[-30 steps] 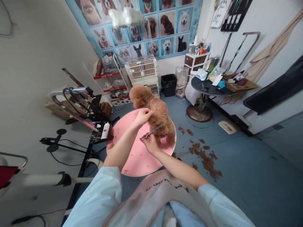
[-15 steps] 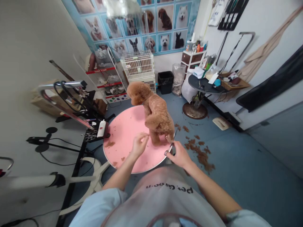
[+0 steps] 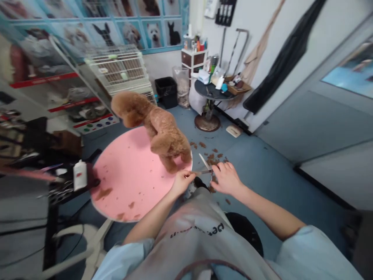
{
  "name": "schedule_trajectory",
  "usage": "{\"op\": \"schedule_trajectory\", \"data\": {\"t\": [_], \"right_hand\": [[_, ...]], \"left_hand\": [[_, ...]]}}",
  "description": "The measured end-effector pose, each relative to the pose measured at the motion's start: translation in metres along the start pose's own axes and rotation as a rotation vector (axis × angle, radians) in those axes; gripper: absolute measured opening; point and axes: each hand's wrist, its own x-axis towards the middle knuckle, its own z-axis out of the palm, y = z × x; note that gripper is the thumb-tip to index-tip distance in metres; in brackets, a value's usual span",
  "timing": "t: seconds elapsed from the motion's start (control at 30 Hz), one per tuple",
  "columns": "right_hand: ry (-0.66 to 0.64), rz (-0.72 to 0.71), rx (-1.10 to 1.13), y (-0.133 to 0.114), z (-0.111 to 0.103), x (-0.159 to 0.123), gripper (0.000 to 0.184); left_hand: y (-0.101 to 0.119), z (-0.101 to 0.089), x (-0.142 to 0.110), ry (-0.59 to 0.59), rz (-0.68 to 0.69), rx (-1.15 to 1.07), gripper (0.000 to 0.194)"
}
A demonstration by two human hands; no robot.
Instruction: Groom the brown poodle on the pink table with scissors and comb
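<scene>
My right hand [image 3: 227, 179] grips a pair of scissors [image 3: 205, 161] by the finger loops, with the blades spread apart. One blade points up and away over the floor; the other points left to my left hand [image 3: 183, 182]. The left fingers are pinched at that blade's end, where something brownish, perhaps hair, shows blurred. Both hands are just off the near right edge of a round pink table [image 3: 128, 167]. On this table stands a curly brown dog [image 3: 163, 130], its rear toward my hands and its head to the far left. Neither hand touches the dog.
Brown hair clippings [image 3: 214, 157] lie on the blue floor, and small tufts dot the pink table. A white bottle [image 3: 80, 175] and metal tools are on a holder at left. Behind stand a white cage [image 3: 119, 70], a black bin [image 3: 166, 91] and a dark round table [image 3: 214, 92].
The view has swung right. My left hand has moved from over the pink table to the scissors. My right hand has drawn the scissors away from the dog's rear, and their blades are now spread.
</scene>
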Motion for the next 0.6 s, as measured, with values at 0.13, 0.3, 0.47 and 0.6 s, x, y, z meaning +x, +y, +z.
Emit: {"op": "schedule_trajectory", "data": {"t": [0.13, 0.3, 0.47, 0.6], "right_hand": [[-0.062, 0.045, -0.019, 0.011, -0.008, -0.012, 0.05], [-0.089, 0.12, -0.023, 0.018, -0.018, -0.02, 0.05], [-0.178, 0.215, 0.03, 0.04, 0.006, -0.022, 0.045], [-0.387, 0.414, 0.481, 0.078, 0.064, -0.015, 0.029]], "left_hand": [[0.007, 0.015, 0.011, -0.094, 0.001, -0.058, 0.032], [0.02, 0.033, 0.028, -0.351, -0.016, 0.125, 0.036], [-0.002, 0.051, 0.055, -0.212, 0.0, 0.139, 0.038], [-0.032, 0.032, 0.067, -0.108, -0.035, 0.2, 0.036]]}}
